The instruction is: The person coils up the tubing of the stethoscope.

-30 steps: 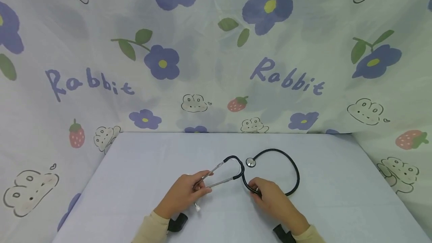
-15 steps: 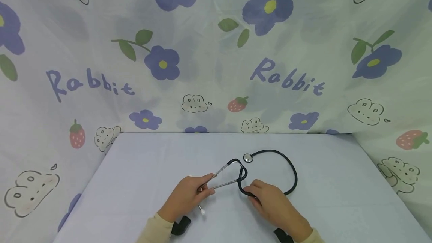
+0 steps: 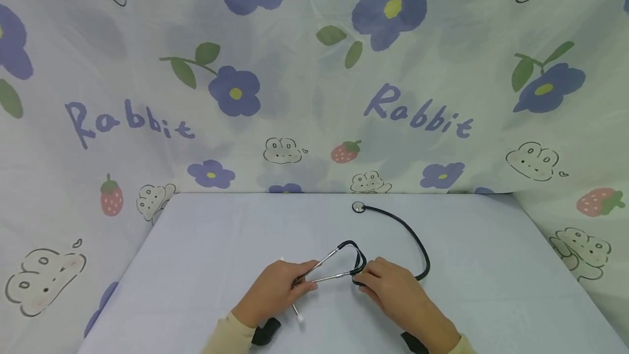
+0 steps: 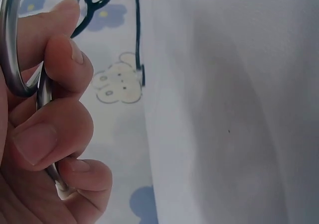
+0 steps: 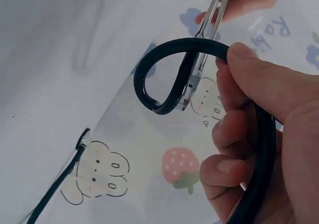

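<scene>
A stethoscope with black tubing point(image 3: 415, 234) and metal ear tubes point(image 3: 328, 277) is held between both hands. My left hand point(image 3: 277, 291) grips the ear tubes, and a white ear tip point(image 3: 300, 318) pokes out below it. In the left wrist view my fingers point(image 4: 37, 142) curl round the bent metal tubes. With my right hand point(image 3: 393, 294) I pinch the black tubing close to where it forks; the right wrist view shows the tube point(image 5: 266, 134) running through the palm and looping over. The round silver chest piece point(image 3: 358, 207) lies farther back at the tube's end.
A white table point(image 3: 221, 234) lies under the hands. Behind and beside it hangs a cloth point(image 3: 314, 70) printed with flowers, rabbits and strawberries. Black wrist devices point(image 3: 266, 332) show at both sleeves.
The chest piece has slid away toward the table's back edge and the tubing loop has opened out. My left hand has shifted slightly right and nearer; the right hand has come closer to the fork.
</scene>
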`<state>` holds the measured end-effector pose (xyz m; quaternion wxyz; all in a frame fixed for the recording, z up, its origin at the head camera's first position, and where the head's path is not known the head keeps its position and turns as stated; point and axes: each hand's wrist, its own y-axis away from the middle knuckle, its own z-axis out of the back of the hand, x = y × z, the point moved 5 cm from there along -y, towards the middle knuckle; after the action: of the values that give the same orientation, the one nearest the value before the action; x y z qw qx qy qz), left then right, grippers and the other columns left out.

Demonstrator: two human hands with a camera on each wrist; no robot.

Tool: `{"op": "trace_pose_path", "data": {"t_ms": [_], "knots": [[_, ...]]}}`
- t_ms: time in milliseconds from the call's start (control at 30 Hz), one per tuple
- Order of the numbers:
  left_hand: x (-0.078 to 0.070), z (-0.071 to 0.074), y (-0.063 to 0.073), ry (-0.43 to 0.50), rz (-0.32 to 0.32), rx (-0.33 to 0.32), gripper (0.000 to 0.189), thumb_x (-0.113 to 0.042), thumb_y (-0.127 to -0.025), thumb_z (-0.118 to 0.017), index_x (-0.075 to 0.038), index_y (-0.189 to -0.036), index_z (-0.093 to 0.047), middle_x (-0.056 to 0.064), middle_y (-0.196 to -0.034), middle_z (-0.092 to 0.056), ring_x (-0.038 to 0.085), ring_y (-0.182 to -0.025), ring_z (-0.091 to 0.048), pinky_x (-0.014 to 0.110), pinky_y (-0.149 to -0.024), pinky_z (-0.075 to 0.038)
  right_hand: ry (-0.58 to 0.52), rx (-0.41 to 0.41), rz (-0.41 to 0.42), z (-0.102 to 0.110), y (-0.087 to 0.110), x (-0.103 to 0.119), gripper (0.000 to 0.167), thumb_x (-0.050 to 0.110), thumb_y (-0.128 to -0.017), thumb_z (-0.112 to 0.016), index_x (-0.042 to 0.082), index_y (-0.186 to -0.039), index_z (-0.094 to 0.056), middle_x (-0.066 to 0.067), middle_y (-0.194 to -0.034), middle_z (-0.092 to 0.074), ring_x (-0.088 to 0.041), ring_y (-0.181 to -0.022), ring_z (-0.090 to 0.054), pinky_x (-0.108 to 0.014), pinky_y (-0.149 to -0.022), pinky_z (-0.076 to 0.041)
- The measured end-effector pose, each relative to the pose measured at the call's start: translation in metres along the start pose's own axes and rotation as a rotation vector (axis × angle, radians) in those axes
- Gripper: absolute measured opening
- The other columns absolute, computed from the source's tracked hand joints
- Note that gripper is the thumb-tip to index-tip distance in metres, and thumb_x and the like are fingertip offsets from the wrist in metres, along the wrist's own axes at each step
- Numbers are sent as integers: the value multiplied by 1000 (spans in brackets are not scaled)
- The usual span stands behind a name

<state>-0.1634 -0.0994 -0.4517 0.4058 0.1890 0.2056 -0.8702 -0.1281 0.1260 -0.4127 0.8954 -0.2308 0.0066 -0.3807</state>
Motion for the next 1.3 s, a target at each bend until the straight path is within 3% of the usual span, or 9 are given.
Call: {"op": "trace_pose_path", "data": {"t_ms": [167, 400, 633, 833, 1100, 1300], "knots": [[-3, 0, 0, -8, -17, 24, 43, -39, -93, -70, -16, -129, -70, -22, -63, -42, -4, -57, -37, 22, -62, -40, -12, -93, 79, 5, 0, 1, 26, 11, -74, -89, 17, -96, -77, 12, -92, -65, -4, -81, -57, -16, -72, -48], [-7, 0, 2, 28, -69, 76, 41, -40, -93, -70, -19, -128, -72, -23, -64, -44, -4, -60, -39, 21, -64, -40, -110, -211, 189, 12, 1, 1, 27, 16, -71, -90, 19, -92, -72, 14, -86, -66, -2, -74, -56, -12, -68, -44], [-9, 1, 3, 50, -110, 101, 40, -40, -94, -69, -18, -128, -72, -23, -76, -61, -6, -61, -43, 23, -71, -43, -94, -268, 248, 15, 2, -1, 18, 33, -83, -81, 20, -92, -74, 15, -85, -64, -1, -75, -55, -14, -67, -43], [-8, 2, 3, 100, -116, 134, 42, -38, -95, -68, -15, -130, -70, -11, -97, -74, -6, -62, -46, 23, -70, -41, -105, -385, 317, 18, 3, -4, 22, 37, -88, -75, 16, -95, -78, 10, -87, -65, -5, -73, -58, -16, -67, -46], [-8, 3, 3, 108, -118, 149, 43, -40, -96, -67, -14, -130, -70, -8, -102, -75, -6, -63, -46, 22, -70, -41, -239, -336, 258, 13, 5, -13, 23, 29, -101, -61, 11, -105, -75, 5, -101, -64, -7, -85, -61, -12, -79, -50], [-9, 3, 3, 131, -134, 153, 41, -38, -95, -68, -14, -129, -71, -12, -98, -74, -7, -63, -46, 21, -69, -41, -185, -284, 208, 9, 6, -17, 35, 29, -108, -43, 16, -115, -75, 2, -111, -66, -14, -97, -63, -21, -89, -50]]}}
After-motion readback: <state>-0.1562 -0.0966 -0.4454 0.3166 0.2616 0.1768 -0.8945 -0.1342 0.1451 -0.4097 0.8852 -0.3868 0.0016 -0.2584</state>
